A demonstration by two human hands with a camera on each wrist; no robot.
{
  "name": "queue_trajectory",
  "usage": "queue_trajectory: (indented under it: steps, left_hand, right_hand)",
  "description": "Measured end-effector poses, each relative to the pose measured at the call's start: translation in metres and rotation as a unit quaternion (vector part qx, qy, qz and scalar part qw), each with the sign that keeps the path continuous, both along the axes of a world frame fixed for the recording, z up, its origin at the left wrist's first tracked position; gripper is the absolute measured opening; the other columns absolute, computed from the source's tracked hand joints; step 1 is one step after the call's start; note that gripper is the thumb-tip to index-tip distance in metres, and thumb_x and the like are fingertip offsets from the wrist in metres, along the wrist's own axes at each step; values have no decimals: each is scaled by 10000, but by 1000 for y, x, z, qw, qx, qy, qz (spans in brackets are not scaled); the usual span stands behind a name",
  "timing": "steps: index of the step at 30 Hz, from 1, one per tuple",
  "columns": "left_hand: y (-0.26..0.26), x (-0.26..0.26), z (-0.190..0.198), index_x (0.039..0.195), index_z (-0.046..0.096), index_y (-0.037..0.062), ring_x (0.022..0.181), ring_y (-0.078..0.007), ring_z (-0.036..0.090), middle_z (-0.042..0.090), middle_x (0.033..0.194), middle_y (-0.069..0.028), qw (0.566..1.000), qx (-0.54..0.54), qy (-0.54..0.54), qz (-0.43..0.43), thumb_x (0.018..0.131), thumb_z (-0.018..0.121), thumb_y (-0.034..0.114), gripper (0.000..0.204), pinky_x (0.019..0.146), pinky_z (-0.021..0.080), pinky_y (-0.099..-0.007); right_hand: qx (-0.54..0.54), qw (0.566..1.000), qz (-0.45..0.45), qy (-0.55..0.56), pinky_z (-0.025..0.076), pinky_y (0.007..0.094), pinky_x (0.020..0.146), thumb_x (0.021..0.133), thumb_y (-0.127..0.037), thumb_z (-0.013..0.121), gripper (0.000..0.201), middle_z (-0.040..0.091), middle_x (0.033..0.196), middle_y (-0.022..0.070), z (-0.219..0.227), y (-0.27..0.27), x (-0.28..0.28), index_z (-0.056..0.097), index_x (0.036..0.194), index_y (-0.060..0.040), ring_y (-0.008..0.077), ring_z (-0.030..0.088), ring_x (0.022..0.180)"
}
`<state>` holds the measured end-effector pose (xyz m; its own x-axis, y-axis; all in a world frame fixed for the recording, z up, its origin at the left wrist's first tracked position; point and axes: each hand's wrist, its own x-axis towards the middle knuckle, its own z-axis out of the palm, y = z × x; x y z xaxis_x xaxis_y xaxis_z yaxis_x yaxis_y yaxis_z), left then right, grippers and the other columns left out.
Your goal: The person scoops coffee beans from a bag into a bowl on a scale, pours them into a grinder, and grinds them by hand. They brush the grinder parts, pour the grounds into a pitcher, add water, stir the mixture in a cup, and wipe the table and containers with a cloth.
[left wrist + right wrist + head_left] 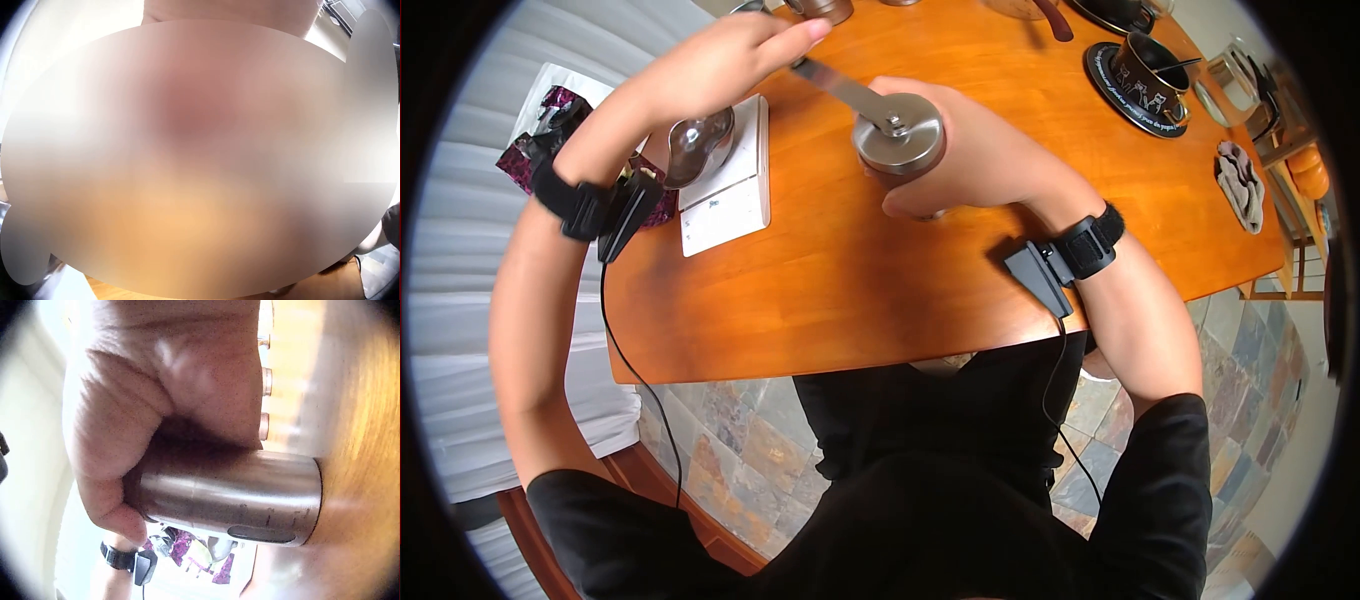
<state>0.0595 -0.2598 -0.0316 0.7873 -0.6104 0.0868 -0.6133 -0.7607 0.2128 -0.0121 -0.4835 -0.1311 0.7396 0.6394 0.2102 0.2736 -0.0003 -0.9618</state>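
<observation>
A steel hand coffee grinder (pixel 898 140) stands upright on the wooden table, its base close against the tabletop in the right wrist view. My right hand (pixel 985 145) wraps round its cylindrical body (pixel 231 490), thumb on one side and fingers on the other. From the lid a flat crank arm (pixel 840 87), slightly blurred, reaches out to the far left. My left hand (pixel 710 70) holds the crank's outer end, thumb showing above it; the knob is hidden beneath the hand. Most of the left wrist view is blurred out.
Left on the table, a shiny metal cup (pixel 700 148) rests on a white flat device (pixel 735 205), beside a purple and black bag (pixel 512 160). A black cup (pixel 1145 80) on a saucer (pixel 1105 80), a folded cloth (pixel 1240 188) and a glass vessel (pixel 1228 88) are at the right.
</observation>
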Motion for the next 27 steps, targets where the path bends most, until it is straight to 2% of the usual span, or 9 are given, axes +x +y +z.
queue_trajectory:
  steps: [1,3,4,10,14,17,20,23,27]
  left_hand:
    - [-10,5,4,746,568,10,590,-162,507,500,610,-65,1000,1,0,-1,1016,489,401,482,571,417,-343]
    - [-38,9,22,961,674,-59,916,-389,660,673,939,-284,989,123,79,21,1036,398,491,620,856,511,-436]
    - [-45,16,21,975,677,-63,935,-405,654,674,973,-286,990,120,73,18,1038,371,509,652,878,504,-439]
    - [-111,7,25,983,684,-37,945,-416,649,679,988,-276,978,193,35,-65,1045,305,506,664,925,487,-464]
    - [-143,-52,52,980,681,-25,923,-413,658,684,991,-263,969,183,42,-159,1048,330,445,590,906,503,-469]
    - [-146,-74,52,918,652,2,843,-388,640,655,914,-219,955,199,37,-217,987,414,399,468,816,488,-451]
    - [-127,-95,42,856,623,28,762,-362,621,625,836,-175,947,171,11,-270,925,498,353,355,726,473,-432]
    - [-102,-118,29,794,595,55,682,-336,602,596,758,-131,949,125,-11,-290,863,582,307,262,636,459,-413]
    - [-68,-139,16,711,556,90,576,-302,577,556,655,-72,957,90,-15,-277,781,694,246,220,517,439,-388]
  right_hand:
    - [-26,999,2,21,497,244,596,659,66,783,479,597,839,-23,2,-1,0,550,1050,-84,89,592,704]
    - [-20,1000,-2,15,498,246,596,661,64,784,485,594,838,-25,2,0,-1,550,1059,-87,89,591,702]
    - [-14,1000,-4,8,500,248,597,662,63,785,492,591,837,-26,1,1,0,551,1067,-89,90,590,701]
    - [-38,999,24,20,515,258,642,660,59,788,503,579,837,-24,6,2,0,546,1073,-93,89,595,738]
    - [-52,998,21,42,528,281,674,636,50,810,550,604,880,-2,5,2,-2,563,1106,-95,103,610,845]
    - [-88,991,-38,-93,531,291,739,675,-79,848,547,628,957,17,5,2,-7,579,1151,-93,122,608,948]
    - [-321,942,-100,-11,520,270,707,735,-52,770,346,643,909,29,21,5,-16,582,1025,-34,102,620,812]
    - [-125,989,-43,-61,521,266,703,733,-50,772,364,642,905,24,1,5,-1,570,1036,-42,96,625,814]
    - [80,991,20,-107,521,263,699,732,-48,774,381,642,901,19,-15,3,9,559,1046,-50,90,631,815]
